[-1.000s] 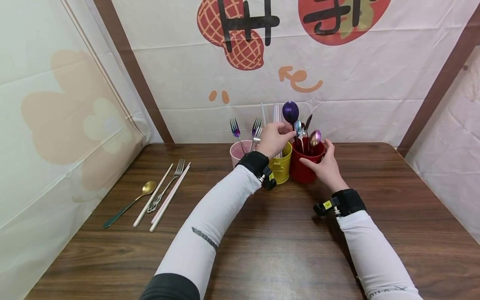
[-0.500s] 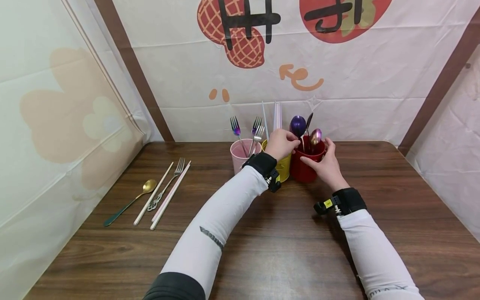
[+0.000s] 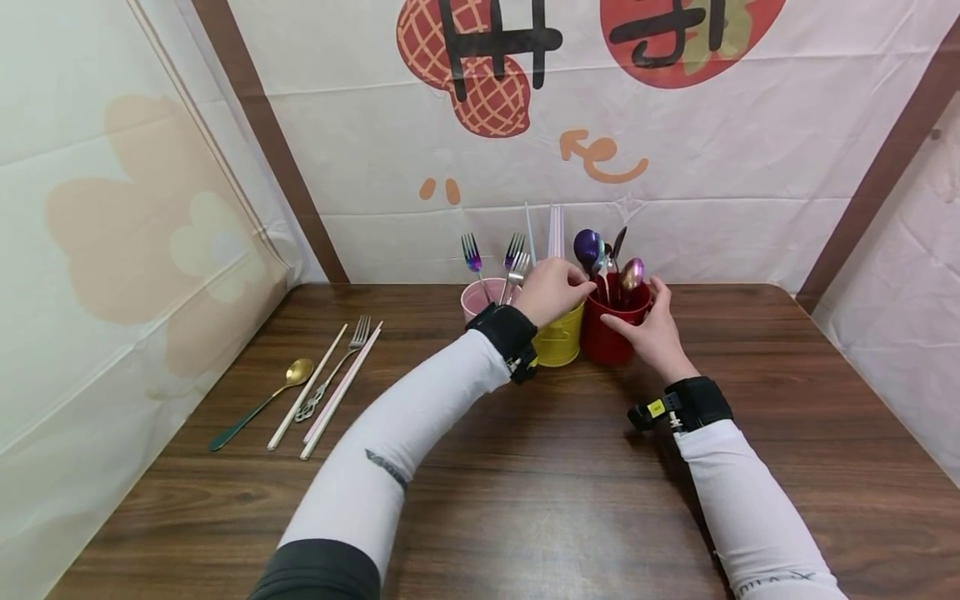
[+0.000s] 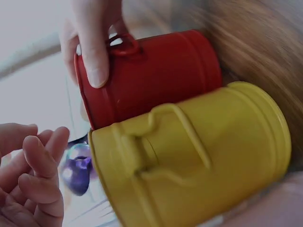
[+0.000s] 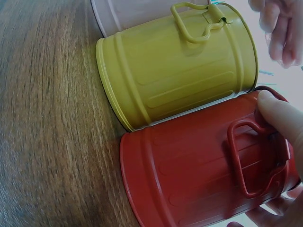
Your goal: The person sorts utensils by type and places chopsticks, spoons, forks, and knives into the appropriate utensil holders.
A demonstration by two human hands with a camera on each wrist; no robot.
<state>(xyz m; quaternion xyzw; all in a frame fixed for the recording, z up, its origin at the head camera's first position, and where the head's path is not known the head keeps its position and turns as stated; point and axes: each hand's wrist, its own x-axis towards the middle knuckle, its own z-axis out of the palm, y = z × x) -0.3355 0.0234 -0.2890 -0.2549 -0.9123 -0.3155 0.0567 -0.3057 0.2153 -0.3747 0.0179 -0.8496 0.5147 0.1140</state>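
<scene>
My right hand point(image 3: 654, 329) holds the red metal bucket point(image 5: 203, 161) at its rim, thumb on the near side and fingers around the far side. Inside that bucket stand several spoons, among them a dark purple spoon point(image 3: 587, 246) leaning left and a pinkish-purple spoon point(image 3: 632, 272) on the right. My left hand point(image 3: 553, 292) hovers over the yellow bucket point(image 4: 208, 151), left of the red bucket's rim. Its fingers are loosely bent with nothing visible between them in the left wrist view. White chopsticks point(image 3: 556, 229) rise from the yellow bucket behind the hand.
A pink bucket point(image 3: 472, 302) with several forks point(image 3: 471, 250) stands left of the yellow one. On the table's left lie a gold spoon with green handle point(image 3: 262, 408), a silver fork point(image 3: 337, 367) and pale chopsticks point(image 3: 341, 392). A fabric wall point(image 3: 420, 242) rises behind the buckets.
The dark purple spoon has gone down into the red bucket and now leans left. My left hand has let go of it and drawn back left. My right hand stays at the red bucket.
</scene>
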